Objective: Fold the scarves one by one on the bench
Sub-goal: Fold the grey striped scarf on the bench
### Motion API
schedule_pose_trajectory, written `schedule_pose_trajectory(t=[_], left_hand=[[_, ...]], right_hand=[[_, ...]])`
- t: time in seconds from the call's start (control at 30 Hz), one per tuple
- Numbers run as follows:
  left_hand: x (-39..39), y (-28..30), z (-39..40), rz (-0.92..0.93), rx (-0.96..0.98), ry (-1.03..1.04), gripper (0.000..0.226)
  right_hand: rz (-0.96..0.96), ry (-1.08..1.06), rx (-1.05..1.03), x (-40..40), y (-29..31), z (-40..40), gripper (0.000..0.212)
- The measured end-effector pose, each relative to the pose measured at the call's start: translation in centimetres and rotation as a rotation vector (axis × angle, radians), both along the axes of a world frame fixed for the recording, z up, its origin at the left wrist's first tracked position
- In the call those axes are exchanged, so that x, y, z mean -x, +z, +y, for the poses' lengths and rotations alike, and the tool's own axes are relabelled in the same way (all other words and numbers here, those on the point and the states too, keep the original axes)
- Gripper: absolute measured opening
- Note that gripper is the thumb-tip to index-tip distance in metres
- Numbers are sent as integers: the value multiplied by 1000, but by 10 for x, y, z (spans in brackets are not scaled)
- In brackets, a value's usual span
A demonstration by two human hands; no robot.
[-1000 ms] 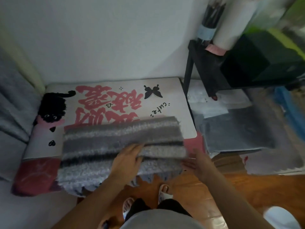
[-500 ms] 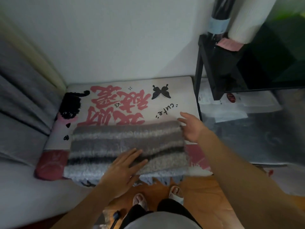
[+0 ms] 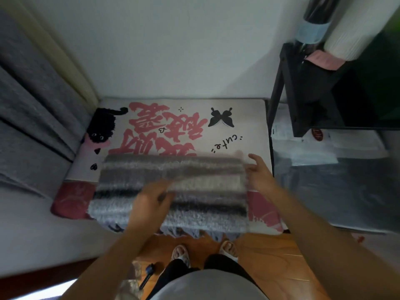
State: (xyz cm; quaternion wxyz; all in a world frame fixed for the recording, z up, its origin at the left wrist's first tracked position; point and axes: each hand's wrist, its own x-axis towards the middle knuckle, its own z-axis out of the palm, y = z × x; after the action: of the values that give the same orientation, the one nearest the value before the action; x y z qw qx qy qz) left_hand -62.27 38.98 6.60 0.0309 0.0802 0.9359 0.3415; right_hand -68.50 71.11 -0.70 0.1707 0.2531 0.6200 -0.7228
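A grey striped scarf (image 3: pixel 173 187) is being held folded on the printed bench (image 3: pixel 249 126), its near layer being pinched by the blurred left hand (image 3: pixel 149 202), its right edge being touched by the right hand (image 3: pixel 258 176).

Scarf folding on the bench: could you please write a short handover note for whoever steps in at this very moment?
Left hand: on the middle of the scarf, at a raised fold edge; too blurred to tell if it grips or presses.
Right hand: open, fingers at the scarf's right end near the far corner.
Scarf: grey striped, lying across the printed cushion on the bench, folded into a wide band, fringe hanging over the front edge.
Done: at least one lengthwise fold.
Left: probably fold it shorter and set it aside; no other scarf is clearly in view.
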Motion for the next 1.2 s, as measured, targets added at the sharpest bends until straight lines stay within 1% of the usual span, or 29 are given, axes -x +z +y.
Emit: schedule_pose_trajectory(t=[0.03,0.07,0.1,0.13,0.2,0.23,0.27,0.3,0.33,0.37,0.4,0.43,0.5,0.53,0.57,0.6,0.67,0.7,0.73,0.77,0.83,0.9,0.97,1.03,1.1,1.17,1.2], left_hand=[[17,12,5,-29,23,44,12],[36,23,9,-70,70,65,20],[57,34,12,-101,116,65,26],[78,45,15,-103,158,46,32],[116,62,21,-48,239,-26,40],[131,68,24,-33,282,-57,42],[145,73,27,-35,321,-90,43],[157,77,30,-44,351,-121,43],[168,81,33,-49,378,-149,41],[177,84,36,-44,399,-173,39],[184,87,38,-37,407,-193,40],[191,89,40,-38,402,-199,42],[199,90,41,-46,398,-196,46],[202,90,42,-47,403,-194,47],[203,89,43,-42,406,-187,48],[204,87,44,-36,411,-180,48],[204,85,46,-16,417,-179,49],[204,84,47,-1,414,-183,49],[204,83,47,13,418,-187,49],[205,82,47,26,433,-192,49],[211,78,46,67,483,-199,48],[218,74,45,117,538,-217,45],[224,69,46,183,568,-292,41],[228,63,43,303,576,-399,37],[232,57,40,502,649,-523,33],[229,53,38,630,759,-586,33],[227,50,36,675,769,-599,33]], right_hand=[[49,-3,-100,-4,-3,-4,45],[112,24,-251,-9,-8,-9,33],[188,83,-418,-15,-12,-15,23],[268,187,-613,-19,-15,-19,19],[483,447,-1065,-22,-22,-24,28],[610,568,-1248,-21,-22,-26,33],[736,671,-1362,-20,-20,-29,40],[834,776,-1419,-18,-16,-33,48],[875,889,-1416,-17,-14,-37,56],[854,1008,-1391,-17,-13,-38,62],[795,1131,-1369,-18,-14,-39,65],[695,1244,-1351,-20,-15,-40,67],[489,1349,-1346,-23,-14,-45,69],[427,1346,-1348,-23,-12,-51,71],[423,1307,-1356,-22,-8,-58,71],[503,1237,-1364,-19,-5,-67,70],[784,1101,-1319,-14,-1,-96,61],[892,1092,-1273,-11,-1,-113,60],[948,1112,-1231,-8,-3,-132,61],[938,1139,-1204,-5,-8,-148,64],[794,1155,-1204,3,-25,-166,69],[670,1184,-1253,12,-43,-170,74],[633,1175,-1266,17,-49,-175,76],[654,1154,-1263,16,-49,-181,76],[691,1099,-1296,13,-56,-178,74],[651,1121,-1269,20,-58,-172,72],[631,1143,-1233,26,-56,-172,72]])
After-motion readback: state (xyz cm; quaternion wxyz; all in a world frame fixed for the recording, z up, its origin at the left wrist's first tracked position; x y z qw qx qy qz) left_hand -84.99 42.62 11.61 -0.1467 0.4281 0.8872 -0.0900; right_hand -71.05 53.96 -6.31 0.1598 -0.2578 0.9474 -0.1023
